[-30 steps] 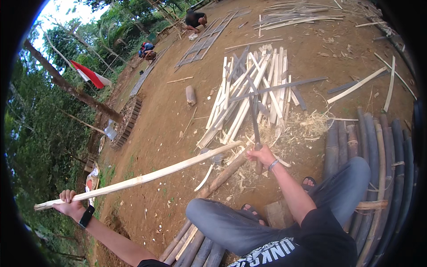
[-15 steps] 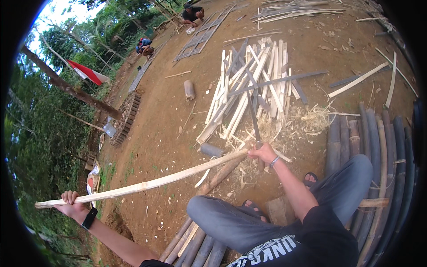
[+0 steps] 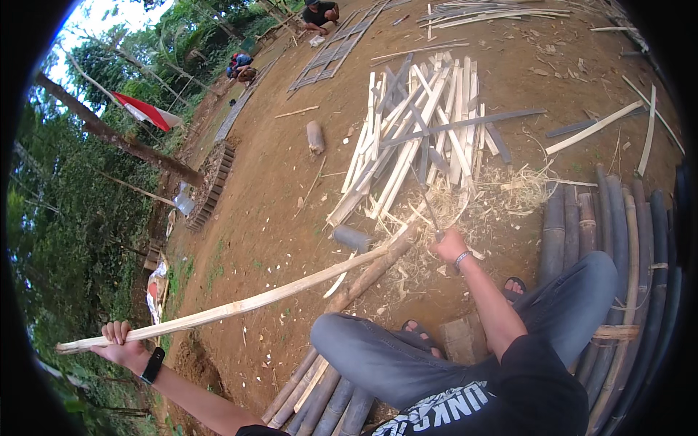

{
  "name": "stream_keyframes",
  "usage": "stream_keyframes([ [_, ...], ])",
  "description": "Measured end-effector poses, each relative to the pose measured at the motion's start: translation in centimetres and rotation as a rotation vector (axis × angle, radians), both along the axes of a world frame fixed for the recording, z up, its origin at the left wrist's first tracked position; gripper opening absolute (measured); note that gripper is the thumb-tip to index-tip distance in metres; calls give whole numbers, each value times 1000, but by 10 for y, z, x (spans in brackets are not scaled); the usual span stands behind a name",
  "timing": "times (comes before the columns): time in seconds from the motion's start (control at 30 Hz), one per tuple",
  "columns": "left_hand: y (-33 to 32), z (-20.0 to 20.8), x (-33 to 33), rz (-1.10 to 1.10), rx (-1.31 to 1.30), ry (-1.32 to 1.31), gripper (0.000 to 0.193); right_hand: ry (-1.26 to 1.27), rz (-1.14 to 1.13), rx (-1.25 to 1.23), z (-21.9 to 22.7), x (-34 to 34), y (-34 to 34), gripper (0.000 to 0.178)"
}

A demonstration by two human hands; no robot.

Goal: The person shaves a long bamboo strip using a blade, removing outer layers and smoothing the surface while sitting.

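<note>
At the far left, my left hand [image 3: 125,350] is closed round the end of a long pale bamboo strip [image 3: 240,307]. The strip slants up to the right, its far end by a round pole [image 3: 367,285] lying on the ground. My right hand [image 3: 451,248] is closed on the handle of a machete [image 3: 430,208]. Its narrow dark blade points away from me over the shavings, a short way right of the strip's end. The blade's tip blurs against the heap of split bamboo strips [image 3: 436,138] beyond.
Pale shavings [image 3: 520,190] cover the ground before me. Dark bamboo poles [image 3: 554,236] lie on my right, more poles [image 3: 338,407] under my left leg. A short bamboo piece [image 3: 351,238] and a short log [image 3: 315,136] lie ahead. Two people [image 3: 320,16] [image 3: 241,67] crouch far off.
My right hand has moved slightly right, away from the strip, and the machete has come with it. The strip's far end now shows free of my hand. My left hand keeps its hold.
</note>
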State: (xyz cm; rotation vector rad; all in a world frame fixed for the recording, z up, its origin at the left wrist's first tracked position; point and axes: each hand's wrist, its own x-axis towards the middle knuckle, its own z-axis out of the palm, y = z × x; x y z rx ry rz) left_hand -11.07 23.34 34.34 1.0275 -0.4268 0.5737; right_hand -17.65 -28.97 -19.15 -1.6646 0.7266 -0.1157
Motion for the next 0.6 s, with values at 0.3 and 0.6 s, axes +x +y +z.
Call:
stream_keyframes([
  [0.3,24,-3,4,-228,-15,34,67,-383,340,468,45,-2,32,23],
  [0.6,55,10,10,-140,-56,169,68,-487,456,897,47,-15,27,23],
])
